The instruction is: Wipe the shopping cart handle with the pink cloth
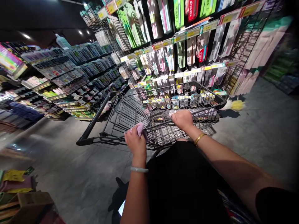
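Head view: left hand [135, 143] closed around cloth [140, 128]; right hand [183, 119] curled at shopping cart [159, 125], grip unclear.
Cloth likely light, pliable; cart seems stiff, best held by handle [93, 119].

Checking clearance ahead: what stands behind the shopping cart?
A display rack of hanging packages with price tags. Its lowest rows show through the shopping cart; whatever lies directly behind the right hand is covered.

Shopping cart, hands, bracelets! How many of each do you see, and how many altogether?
Shopping cart: 1
Hands: 2, the left hand and the right hand
Bracelets: 2, a gold bracelet and a pale bracelet
Total: 5
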{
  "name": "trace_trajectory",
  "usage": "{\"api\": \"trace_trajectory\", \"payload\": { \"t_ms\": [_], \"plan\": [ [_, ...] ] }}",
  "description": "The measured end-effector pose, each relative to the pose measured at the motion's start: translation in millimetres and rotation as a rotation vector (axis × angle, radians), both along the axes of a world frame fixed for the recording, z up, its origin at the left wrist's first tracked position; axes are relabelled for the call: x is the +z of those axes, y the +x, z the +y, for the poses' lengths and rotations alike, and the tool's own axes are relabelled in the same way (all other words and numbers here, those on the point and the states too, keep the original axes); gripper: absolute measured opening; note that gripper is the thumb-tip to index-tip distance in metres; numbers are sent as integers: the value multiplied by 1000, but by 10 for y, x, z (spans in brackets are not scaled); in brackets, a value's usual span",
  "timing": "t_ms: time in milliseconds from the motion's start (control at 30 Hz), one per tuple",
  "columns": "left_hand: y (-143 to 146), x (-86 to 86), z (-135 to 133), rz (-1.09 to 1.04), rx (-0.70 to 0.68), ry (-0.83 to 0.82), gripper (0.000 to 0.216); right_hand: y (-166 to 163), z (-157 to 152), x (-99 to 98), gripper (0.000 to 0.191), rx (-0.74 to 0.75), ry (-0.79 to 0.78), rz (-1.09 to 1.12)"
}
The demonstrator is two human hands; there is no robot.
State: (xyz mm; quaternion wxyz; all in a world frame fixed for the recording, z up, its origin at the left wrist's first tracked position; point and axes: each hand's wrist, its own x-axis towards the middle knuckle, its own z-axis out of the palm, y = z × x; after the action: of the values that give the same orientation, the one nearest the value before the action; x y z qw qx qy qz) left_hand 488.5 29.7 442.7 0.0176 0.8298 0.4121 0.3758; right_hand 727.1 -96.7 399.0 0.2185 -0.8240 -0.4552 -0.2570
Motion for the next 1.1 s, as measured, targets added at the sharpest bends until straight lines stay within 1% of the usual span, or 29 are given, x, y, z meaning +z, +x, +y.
{"api": "trace_trajectory", "payload": {
  "t_ms": [133,200,267,367,433,500,567,633,733,800,833,900,967,1033,1100],
  "plan": [
    [128,-102,-154,48,-48,33,34,3,9,-16,50,4,-8,2],
    [168,-94,-176,80,-103,23,35,4,4,-14,50,8,-17,-6],
    [127,-48,-106,92,-113,3,35,3,-2,-6,50,9,-20,-6],
    [-60,30,122,40,-7,-25,32,0,-2,7,49,12,-22,-2],
    [-189,52,260,1,64,-27,29,-3,4,10,48,6,-22,-1],
    [-252,43,311,-15,96,-17,27,-6,13,7,48,-4,-23,-1],
    [-217,8,251,-11,94,1,26,-8,19,1,49,-8,-26,-1],
    [-98,-38,110,10,47,21,27,-9,22,-5,49,-5,-29,-1],
    [110,-85,-99,77,-103,30,32,-9,16,-4,50,-3,-34,10],
    [169,-82,-137,108,-179,12,34,-11,8,3,50,-2,-38,11],
    [159,-70,-114,105,-192,-5,34,-12,4,7,50,-2,-39,8],
    [65,-35,-5,64,-159,-49,33,-16,-1,12,50,-1,-40,-1],
    [-81,0,138,10,-66,-83,32,-19,2,14,50,-3,-36,-2],
    [-208,18,247,-26,37,-82,30,-21,10,11,50,-8,-28,2],
    [-258,11,278,-41,96,-55,27,-23,20,5,50,-16,-18,3]
  ]
}}
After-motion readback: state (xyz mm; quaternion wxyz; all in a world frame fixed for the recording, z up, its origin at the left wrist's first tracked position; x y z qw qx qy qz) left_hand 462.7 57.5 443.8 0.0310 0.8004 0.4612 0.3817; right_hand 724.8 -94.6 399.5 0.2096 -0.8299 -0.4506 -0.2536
